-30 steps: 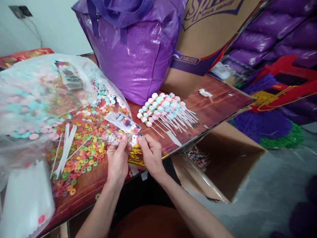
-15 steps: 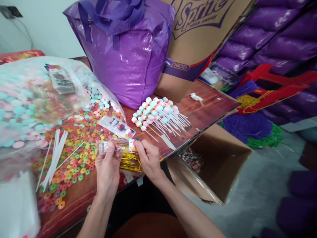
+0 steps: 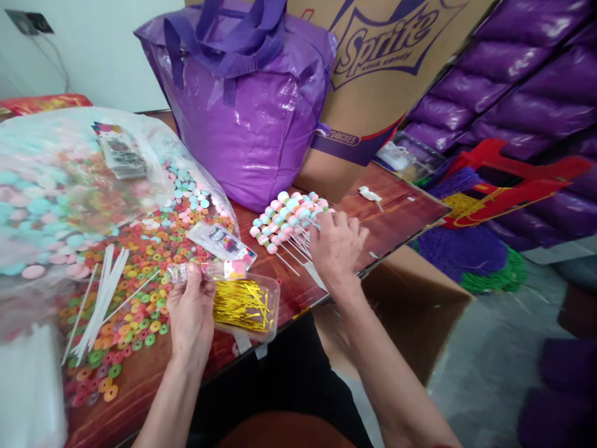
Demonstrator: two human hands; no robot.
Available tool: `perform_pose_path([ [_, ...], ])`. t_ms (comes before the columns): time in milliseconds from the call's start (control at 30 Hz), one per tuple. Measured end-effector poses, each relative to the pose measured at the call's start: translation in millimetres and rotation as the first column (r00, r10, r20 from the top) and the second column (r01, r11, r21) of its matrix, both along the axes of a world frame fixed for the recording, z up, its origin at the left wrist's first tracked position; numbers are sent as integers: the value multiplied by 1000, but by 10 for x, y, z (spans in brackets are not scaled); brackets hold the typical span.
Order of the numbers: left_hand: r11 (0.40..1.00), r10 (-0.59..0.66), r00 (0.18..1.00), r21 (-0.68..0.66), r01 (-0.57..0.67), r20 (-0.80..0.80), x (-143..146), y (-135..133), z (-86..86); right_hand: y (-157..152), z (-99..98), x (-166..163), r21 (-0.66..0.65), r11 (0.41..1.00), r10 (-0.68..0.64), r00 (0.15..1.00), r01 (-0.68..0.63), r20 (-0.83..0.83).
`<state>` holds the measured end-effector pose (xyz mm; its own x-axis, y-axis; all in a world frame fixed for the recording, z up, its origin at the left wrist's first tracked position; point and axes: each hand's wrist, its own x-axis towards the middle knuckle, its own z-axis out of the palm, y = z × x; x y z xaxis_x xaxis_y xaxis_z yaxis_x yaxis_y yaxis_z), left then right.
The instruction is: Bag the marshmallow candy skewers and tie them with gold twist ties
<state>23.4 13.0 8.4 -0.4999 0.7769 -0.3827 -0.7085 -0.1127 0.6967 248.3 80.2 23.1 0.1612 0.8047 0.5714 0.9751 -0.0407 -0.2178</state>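
Observation:
My left hand (image 3: 191,308) pinches a small clear printed wrapper (image 3: 212,271) just above a clear tray of gold twist ties (image 3: 245,305) at the table's near edge. My right hand (image 3: 336,246) rests on the white sticks of a pile of pastel candy skewers (image 3: 289,214) in the middle of the table, fingers curled over the sticks. I cannot see whether it grips one. Another printed wrapper (image 3: 226,241) lies between the skewers and the loose ring candies (image 3: 140,292).
A big clear bag of pastel candies (image 3: 56,193) fills the left. Loose white sticks (image 3: 100,298) lie on the ring candies. A purple bag (image 3: 242,112) and a cardboard carton (image 3: 373,68) stand behind. An open cardboard box (image 3: 420,305) sits below the table's right edge.
My right hand has let go of the wrapper and moved right and away to the skewer pile. The left hand still holds the wrapper. The gold twist tie tray now shows fully.

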Motion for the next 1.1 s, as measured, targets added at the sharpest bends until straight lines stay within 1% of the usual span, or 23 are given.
perform_pose_path([
  [67,1000,-5,999,-23,6,38,-8,13,-6,86,-47,95,-44,999,-5,1000,6,26],
  [100,999,-9,999,-37,11,51,-10,14,-13,99,-74,117,-42,999,8,1000,-8,10],
  [167,998,-12,998,-59,16,67,-19,11,-32,53,-111,118,21,998,58,995,-56,-85],
  [233,997,-15,996,-69,21,85,-38,7,-51,-89,-107,70,117,983,169,953,-143,-252],
  [267,998,-18,995,-66,25,96,-51,7,-58,-190,-91,32,154,969,235,907,-192,-350],
  [300,998,-19,994,-64,26,107,-65,9,-63,-304,-72,-11,180,952,303,841,-247,-448],
  [367,998,-17,992,-64,25,128,-90,17,-67,-548,-37,-99,180,926,369,696,-331,-616],
  [400,997,-6,991,-69,16,134,-98,21,-66,-664,-28,-137,175,910,391,635,-377,-666],
  [467,996,9,990,-85,3,138,-102,25,-62,-856,-32,-186,165,882,417,567,-441,-710],
  [533,996,1,992,-86,10,127,-90,19,-62,-977,-59,-192,159,865,436,558,-476,-706],
  [667,998,-44,995,-37,48,89,-56,-11,-80,-1045,-96,-106,135,843,483,622,-520,-616],
  [733,998,-67,996,-15,68,64,-52,-21,-98,-1042,-83,-50,98,827,503,650,-554,-570],
  [800,997,-82,997,6,82,16,-57,-23,-115,-1038,-56,-7,41,805,510,656,-591,-557],
  [867,996,-77,995,42,80,-66,-64,-21,-123,-1038,-32,13,-10,781,504,639,-624,-581],
  [967,992,-59,978,102,81,-198,-73,-18,-124,-1042,-25,-2,-52,736,480,574,-675,-663],
  [1033,990,-51,971,115,80,-235,-83,-15,-126,-1045,-44,-26,-81,705,449,533,-704,-717],
  [1100,992,-37,974,109,63,-225,-104,-12,-136,-1047,-74,-43,-102,703,412,521,-704,-748],
])
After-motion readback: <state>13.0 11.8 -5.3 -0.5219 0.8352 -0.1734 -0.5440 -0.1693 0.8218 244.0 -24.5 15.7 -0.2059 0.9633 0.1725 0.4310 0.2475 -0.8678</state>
